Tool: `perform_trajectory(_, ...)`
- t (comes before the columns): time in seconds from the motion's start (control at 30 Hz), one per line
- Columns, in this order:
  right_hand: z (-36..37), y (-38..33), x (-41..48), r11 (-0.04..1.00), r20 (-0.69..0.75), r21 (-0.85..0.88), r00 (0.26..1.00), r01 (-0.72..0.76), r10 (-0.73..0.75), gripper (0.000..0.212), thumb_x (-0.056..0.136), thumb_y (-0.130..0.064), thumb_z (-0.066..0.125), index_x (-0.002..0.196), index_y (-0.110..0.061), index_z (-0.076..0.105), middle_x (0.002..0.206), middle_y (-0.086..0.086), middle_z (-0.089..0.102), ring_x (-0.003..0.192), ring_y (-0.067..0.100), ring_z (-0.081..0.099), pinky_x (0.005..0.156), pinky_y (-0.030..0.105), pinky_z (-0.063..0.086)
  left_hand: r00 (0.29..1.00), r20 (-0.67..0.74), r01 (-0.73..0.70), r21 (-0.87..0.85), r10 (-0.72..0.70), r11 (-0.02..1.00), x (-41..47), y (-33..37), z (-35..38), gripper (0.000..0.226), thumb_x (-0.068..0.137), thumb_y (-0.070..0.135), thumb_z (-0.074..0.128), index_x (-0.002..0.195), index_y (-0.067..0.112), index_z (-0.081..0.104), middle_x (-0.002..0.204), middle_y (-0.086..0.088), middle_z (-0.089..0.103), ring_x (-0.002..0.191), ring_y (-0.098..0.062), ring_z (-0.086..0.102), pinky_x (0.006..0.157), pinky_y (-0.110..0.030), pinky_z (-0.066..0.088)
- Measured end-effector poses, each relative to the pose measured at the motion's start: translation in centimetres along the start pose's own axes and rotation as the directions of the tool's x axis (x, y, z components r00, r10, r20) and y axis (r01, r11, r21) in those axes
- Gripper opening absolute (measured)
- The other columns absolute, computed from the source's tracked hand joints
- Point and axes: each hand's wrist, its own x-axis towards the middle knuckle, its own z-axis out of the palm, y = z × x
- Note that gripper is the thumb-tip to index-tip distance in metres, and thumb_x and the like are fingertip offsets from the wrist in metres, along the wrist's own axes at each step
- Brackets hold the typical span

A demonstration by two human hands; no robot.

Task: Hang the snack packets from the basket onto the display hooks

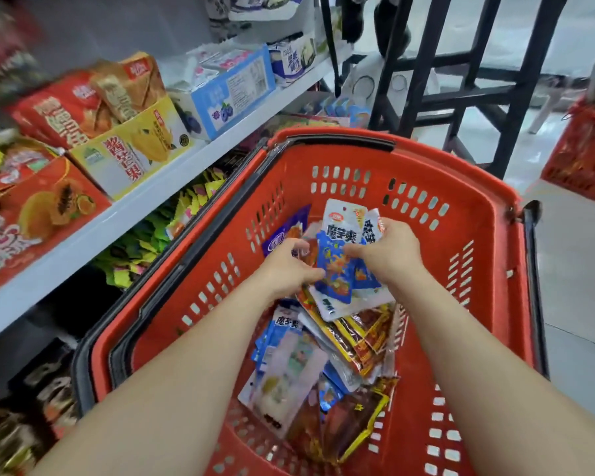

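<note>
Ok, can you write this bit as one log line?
left hand: holds blue packets | right hand: holds blue packets | where: in red basket

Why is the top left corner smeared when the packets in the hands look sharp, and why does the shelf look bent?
Head view: goods in the top left corner are motion-blurred; the blue-and-white packets in the left hand and right hand are sharp, print showing; the wide-angle lens bows the shelf edge and the basket rim; lighting is soft, even.

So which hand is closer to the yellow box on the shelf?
Left. The left hand is in the basket, on the side toward the yellow box; the right hand is farther off, across the blue packets.
</note>
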Motion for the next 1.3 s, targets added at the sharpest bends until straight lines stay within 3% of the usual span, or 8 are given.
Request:
perform_trajectory(0.17, -1.1, 0.4, -0.7, 0.976, -0.236, -0.196, 0.971, -0.090, 0.042, 0.028, 0.081, -0.027, 0.075, 0.076, -0.020, 0.049, 0.070, -0.001, 0.057, 0.071, 0.023, 0.057, 0.058, 0.029, 0.040, 0.981, -0.116, 0.186, 0.318, -0.157, 0.930, 1.0, -5.8, 0.3, 0.006, 0.083, 0.016, 0.068, 0.089, 0.014, 0.065, 0.085, -0.005, 0.065, 0.079, -0.023, 0.065, 0.069, -0.031, 0.054)
perform_trajectory(0.23, -0.8, 0.7, -1.3, 0.964, -0.237, -0.249, 0.971, -0.093, 0.033, 0.026, 0.083, -0.026, 0.073, 0.075, -0.022, 0.048, 0.066, -0.005, 0.052, 0.069, 0.023, 0.054, 0.055, 0.027, 0.036, 0.962, -0.119, 0.274, 0.387, -0.247, 0.880, 1.6, -7.9, 1.8, 0.023, 0.083, 0.024, 0.068, 0.099, 0.007, 0.067, 0.092, -0.010, 0.067, 0.087, -0.027, 0.066, 0.069, -0.028, 0.050)
perform_trajectory(0.47, 0.2, 1.0, -1.3, 0.971, -0.186, -0.213, 0.980, -0.107, 0.067, 0.014, 0.081, -0.022, 0.069, 0.088, -0.019, 0.057, 0.085, 0.002, 0.064, 0.077, 0.027, 0.059, 0.058, 0.028, 0.039, 0.869, -0.191, 0.462, -0.016, -0.457, 0.887, 3.9, -10.3, 7.5, 0.075, 0.070, 0.023, 0.082, 0.130, 0.001, 0.042, 0.120, -0.016, 0.062, 0.106, -0.032, 0.063, 0.089, -0.040, 0.054)
perform_trajectory(0.63, -0.8, -0.8, -0.5, 0.988, -0.205, -0.136, 0.978, -0.071, 0.042, 0.012, 0.081, -0.018, 0.067, 0.086, -0.016, 0.057, 0.076, -0.001, 0.060, 0.066, 0.022, 0.055, 0.047, 0.024, 0.030, 0.951, -0.045, 0.301, 0.383, -0.307, 0.873, 3.0, -8.3, 7.3, 0.028, 0.074, 0.010, 0.074, 0.100, 0.003, 0.067, 0.099, -0.011, 0.071, 0.093, -0.028, 0.068, 0.074, -0.031, 0.055)
perform_trajectory(0.8, -1.6, -2.4, 0.2, 0.996, -0.164, -0.086, 0.986, -0.005, -0.009, 0.013, 0.080, -0.018, 0.069, 0.089, -0.019, 0.059, 0.082, -0.001, 0.066, 0.077, 0.024, 0.066, 0.064, 0.034, 0.053, 0.988, 0.005, 0.112, 0.659, -0.154, 0.744, 1.3, -2.0, 2.3, 0.018, 0.084, 0.004, 0.054, 0.095, -0.003, 0.067, 0.098, -0.021, 0.071, 0.090, -0.031, 0.070, 0.065, -0.032, 0.054)
perform_trajectory(1.07, -3.0, -4.6, -0.5, 0.990, 0.071, 0.043, 0.988, 0.135, -0.138, 0.035, 0.076, -0.008, 0.078, 0.102, -0.020, 0.059, 0.099, -0.001, 0.070, 0.093, 0.023, 0.067, 0.087, 0.048, 0.054, 0.996, 0.050, -0.071, 0.933, 0.067, 0.354, -6.0, 3.7, -5.7, 0.013, 0.086, 0.007, 0.043, 0.075, 0.011, 0.046, 0.075, -0.009, 0.060, 0.077, -0.029, 0.063, 0.059, -0.035, 0.043)
perform_trajectory(1.17, -3.9, -5.1, -1.0, 0.981, 0.252, 0.033, 0.948, 0.191, -0.194, 0.035, 0.074, -0.010, 0.082, 0.103, -0.017, 0.066, 0.099, 0.000, 0.075, 0.092, 0.022, 0.071, 0.086, 0.045, 0.056, 0.967, -0.015, -0.052, 0.966, 0.254, 0.255, -8.5, 4.2, -6.7, 0.013, 0.084, 0.012, 0.049, 0.071, 0.013, 0.047, 0.073, -0.008, 0.057, 0.079, -0.036, 0.061, 0.062, -0.039, 0.047)
perform_trajectory(1.3, -4.3, -6.0, -2.0, 0.962, 0.416, 0.101, 0.867, 0.254, -0.273, 0.030, 0.076, -0.001, 0.078, 0.099, -0.016, 0.067, 0.088, -0.003, 0.077, 0.084, 0.014, 0.073, 0.081, 0.038, 0.057, 0.866, -0.029, -0.159, 0.930, 0.499, 0.331, -10.7, 4.2, -8.1, 0.011, 0.093, 0.023, 0.050, 0.084, 0.022, 0.056, 0.068, -0.002, 0.061, 0.075, -0.027, 0.063, 0.063, -0.038, 0.050)
